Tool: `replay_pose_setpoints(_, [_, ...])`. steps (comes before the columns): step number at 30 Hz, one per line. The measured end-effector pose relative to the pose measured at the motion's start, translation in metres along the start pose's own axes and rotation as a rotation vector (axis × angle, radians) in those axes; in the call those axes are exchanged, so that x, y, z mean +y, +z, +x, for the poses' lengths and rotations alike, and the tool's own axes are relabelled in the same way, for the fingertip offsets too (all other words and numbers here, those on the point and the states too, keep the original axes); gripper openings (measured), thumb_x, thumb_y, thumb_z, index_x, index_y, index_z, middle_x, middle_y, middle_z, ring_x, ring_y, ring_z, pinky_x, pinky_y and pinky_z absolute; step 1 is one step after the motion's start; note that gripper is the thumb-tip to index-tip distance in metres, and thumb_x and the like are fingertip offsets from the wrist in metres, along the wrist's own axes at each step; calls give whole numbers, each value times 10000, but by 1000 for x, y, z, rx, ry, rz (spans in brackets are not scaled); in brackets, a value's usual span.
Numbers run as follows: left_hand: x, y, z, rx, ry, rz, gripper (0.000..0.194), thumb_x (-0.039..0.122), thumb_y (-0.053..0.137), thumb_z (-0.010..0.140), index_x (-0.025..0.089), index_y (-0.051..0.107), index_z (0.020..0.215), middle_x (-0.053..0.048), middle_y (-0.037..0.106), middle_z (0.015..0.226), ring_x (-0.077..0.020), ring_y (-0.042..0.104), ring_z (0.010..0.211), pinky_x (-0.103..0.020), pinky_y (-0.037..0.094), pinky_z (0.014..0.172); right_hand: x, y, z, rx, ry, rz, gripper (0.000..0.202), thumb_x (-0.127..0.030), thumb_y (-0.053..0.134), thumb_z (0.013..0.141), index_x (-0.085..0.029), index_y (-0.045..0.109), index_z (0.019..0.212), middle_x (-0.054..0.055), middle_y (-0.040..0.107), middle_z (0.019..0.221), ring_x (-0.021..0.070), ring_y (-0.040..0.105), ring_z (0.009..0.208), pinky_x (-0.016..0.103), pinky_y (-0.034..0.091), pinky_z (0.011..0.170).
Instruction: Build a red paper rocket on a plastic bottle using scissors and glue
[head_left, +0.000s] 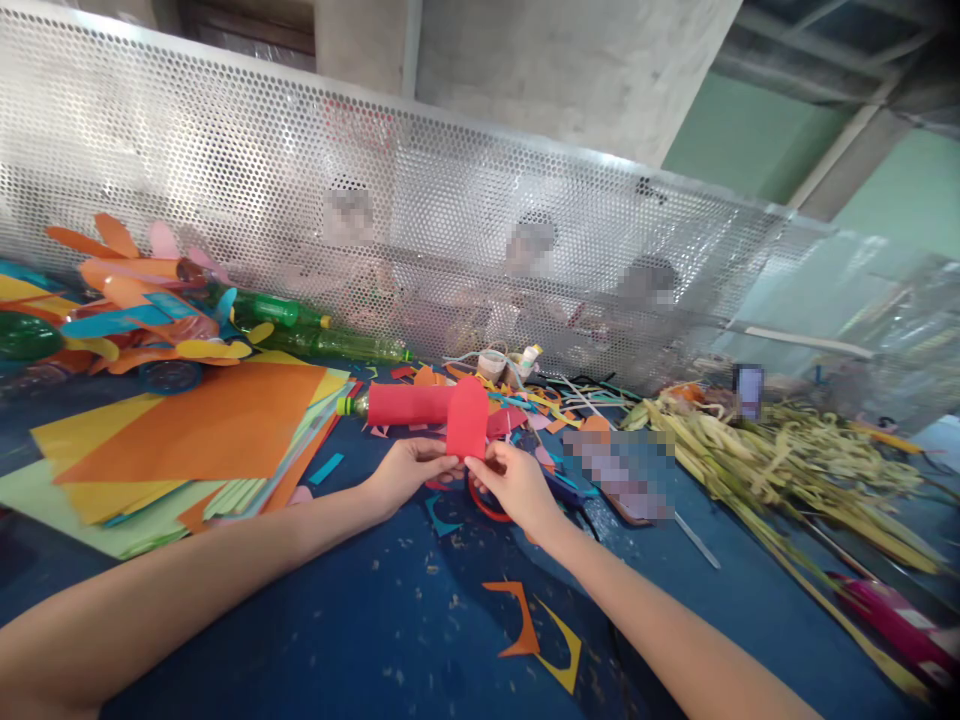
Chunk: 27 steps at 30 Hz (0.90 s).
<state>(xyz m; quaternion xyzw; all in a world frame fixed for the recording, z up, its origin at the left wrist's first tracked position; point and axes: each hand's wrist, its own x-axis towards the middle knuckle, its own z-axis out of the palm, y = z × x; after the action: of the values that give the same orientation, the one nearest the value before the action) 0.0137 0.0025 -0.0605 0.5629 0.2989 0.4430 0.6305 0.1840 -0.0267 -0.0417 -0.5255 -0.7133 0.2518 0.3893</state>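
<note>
My left hand [409, 470] and my right hand [514, 485] both pinch the lower edge of a red paper piece [467, 418] with a rounded top, held upright above the blue table [420, 620]. Just behind it lies a plastic bottle wrapped in red paper [409, 404], on its side with its green cap to the left. Red-handled scissors [487, 505] lie partly hidden under my right hand.
A stack of orange, yellow and green paper sheets [187, 440] lies at left, with colourful bottle crafts [142, 310] and green bottles [322, 340] behind. Paper scraps [536, 625] litter the table. Dried leaf strips [780, 460] pile at right. A perforated metal screen [450, 210] stands behind; people sit beyond it.
</note>
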Motion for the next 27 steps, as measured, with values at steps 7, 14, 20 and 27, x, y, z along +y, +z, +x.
replay_pose_setpoints(7, [1,0,0,1,1,6,270,334,729,639,116,689,794,-61,702,740,-152,638,683,-247,490,670,0,-2,1,-17,29,11,247,-392,555,777,-211,479,626,7,635,580,164,618,513,259,472,522])
replay_pose_setpoints(14, [1,1,0,-8,-15,-6,294,352,739,623,112,688,786,-66,703,726,-155,640,678,-259,490,681,-3,-4,2,-18,50,24,268,-404,568,764,-211,461,612,9,626,571,164,600,487,263,459,507])
replay_pose_setpoints(20, [2,0,0,-27,-24,-17,303,346,730,639,110,688,823,-72,706,751,-155,645,703,-252,489,688,-3,-4,2,-41,57,116,263,-436,583,751,-193,533,661,32,652,627,180,627,539,279,499,541])
replay_pose_setpoints(27, [1,-1,-1,-39,14,-14,277,315,732,642,110,688,823,-70,702,754,-152,638,687,-256,489,688,5,0,2,-51,11,106,193,-374,537,798,-192,565,739,35,666,680,179,652,605,283,523,590])
